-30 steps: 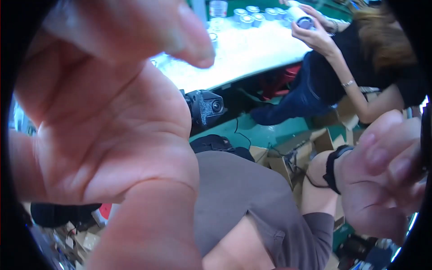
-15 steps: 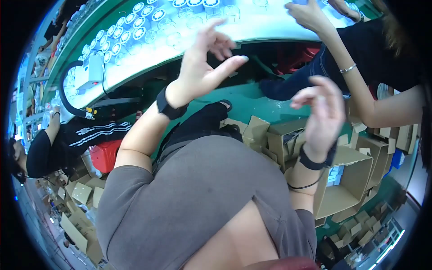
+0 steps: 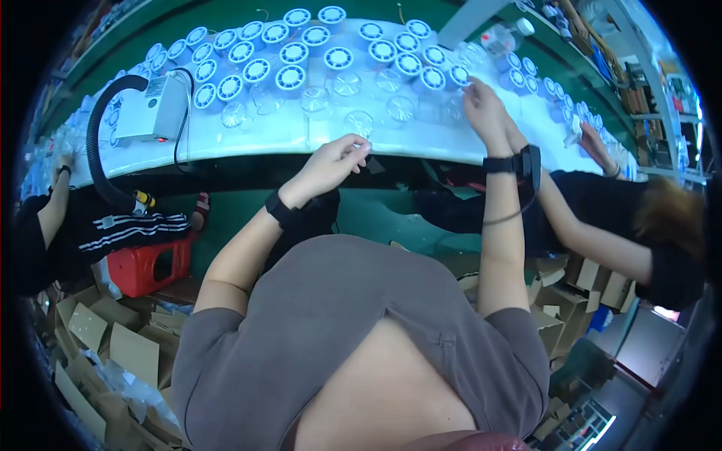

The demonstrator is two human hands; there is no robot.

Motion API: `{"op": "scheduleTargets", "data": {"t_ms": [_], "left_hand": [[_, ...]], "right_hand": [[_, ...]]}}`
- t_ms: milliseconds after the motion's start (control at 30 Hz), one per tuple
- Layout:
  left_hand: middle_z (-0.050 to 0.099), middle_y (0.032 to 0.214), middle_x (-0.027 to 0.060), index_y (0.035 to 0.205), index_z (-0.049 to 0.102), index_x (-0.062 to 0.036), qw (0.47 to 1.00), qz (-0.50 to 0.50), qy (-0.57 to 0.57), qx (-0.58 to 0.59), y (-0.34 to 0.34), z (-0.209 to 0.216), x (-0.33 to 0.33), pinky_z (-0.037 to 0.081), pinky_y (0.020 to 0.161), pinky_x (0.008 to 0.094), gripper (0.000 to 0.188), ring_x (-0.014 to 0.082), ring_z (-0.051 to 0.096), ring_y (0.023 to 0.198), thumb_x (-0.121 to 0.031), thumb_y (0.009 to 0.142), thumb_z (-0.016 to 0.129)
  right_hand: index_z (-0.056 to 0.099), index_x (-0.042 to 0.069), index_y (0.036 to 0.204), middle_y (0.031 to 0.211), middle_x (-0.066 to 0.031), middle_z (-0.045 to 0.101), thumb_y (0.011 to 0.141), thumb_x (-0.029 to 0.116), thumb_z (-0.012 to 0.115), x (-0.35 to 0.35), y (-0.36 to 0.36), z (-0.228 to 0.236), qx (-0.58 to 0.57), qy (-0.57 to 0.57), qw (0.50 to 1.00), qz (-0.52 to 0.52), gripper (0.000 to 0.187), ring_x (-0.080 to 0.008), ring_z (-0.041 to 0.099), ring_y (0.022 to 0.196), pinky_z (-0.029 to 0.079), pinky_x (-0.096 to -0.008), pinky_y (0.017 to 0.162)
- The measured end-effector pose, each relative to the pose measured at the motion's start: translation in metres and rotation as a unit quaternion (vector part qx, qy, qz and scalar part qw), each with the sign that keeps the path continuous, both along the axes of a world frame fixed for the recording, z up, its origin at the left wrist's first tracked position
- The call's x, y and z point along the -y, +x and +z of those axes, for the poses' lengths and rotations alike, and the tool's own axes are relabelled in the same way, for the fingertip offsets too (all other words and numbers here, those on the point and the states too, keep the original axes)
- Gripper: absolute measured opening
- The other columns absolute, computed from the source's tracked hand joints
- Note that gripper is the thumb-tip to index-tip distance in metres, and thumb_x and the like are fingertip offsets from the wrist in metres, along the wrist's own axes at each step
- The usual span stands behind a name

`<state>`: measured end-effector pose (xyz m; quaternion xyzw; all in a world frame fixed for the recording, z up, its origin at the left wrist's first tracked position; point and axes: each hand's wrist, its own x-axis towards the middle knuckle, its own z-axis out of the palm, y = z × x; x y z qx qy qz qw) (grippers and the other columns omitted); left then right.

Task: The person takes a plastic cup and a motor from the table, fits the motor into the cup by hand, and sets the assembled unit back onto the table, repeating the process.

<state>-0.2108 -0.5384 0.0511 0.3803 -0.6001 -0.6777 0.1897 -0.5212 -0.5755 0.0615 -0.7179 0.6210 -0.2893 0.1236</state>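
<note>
My left hand (image 3: 331, 167) is at the table's front edge, its fingers loosely bent and apart. Just beyond its fingertips stands a clear plastic cup (image 3: 358, 122); I see nothing held. Farther right, my right hand (image 3: 485, 111) reaches over the white table (image 3: 289, 139). Its fingertips meet the near edge of a cup with a white slotted round lid (image 3: 459, 75). The back of that hand hides whether its fingers grip the cup. Several more lidded cups (image 3: 290, 77) stand in loose rows, with clear cups (image 3: 402, 109) before them.
A grey box (image 3: 154, 113) with a black hose stands on the table's left. A co-worker's arm (image 3: 594, 233) lies close by my right arm, and another person sits at far left. A red stool (image 3: 143, 264) and cardboard boxes (image 3: 135, 349) are on the floor. A clear bottle (image 3: 505, 36) is farther back.
My view has tilted up and shows more of the table. My raised, spread hands have come to the table: the right has reached forward to the cups, the left is by its front edge.
</note>
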Motion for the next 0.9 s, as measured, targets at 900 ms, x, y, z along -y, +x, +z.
{"op": "scheduleTargets", "data": {"t_ms": [900], "left_hand": [[0.056, 0.083, 0.0133, 0.101, 0.047, -0.0004, 0.828, 0.140, 0.378, -0.391, 0.006, -0.011, 0.023, 0.046, 0.055, 0.0247, 0.046, 0.0212, 0.057, 0.068, -0.041, 0.086, 0.031]], "right_hand": [[0.032, 0.004, 0.121, 0.121, -0.0148, 0.037, 0.066, 0.011, 0.063, -0.011, 0.167, 0.030, 0.571, 0.356, 0.691, 0.265, 0.064, -0.0237, 0.040, 0.109, 0.034, -0.0350, 0.090]]}}
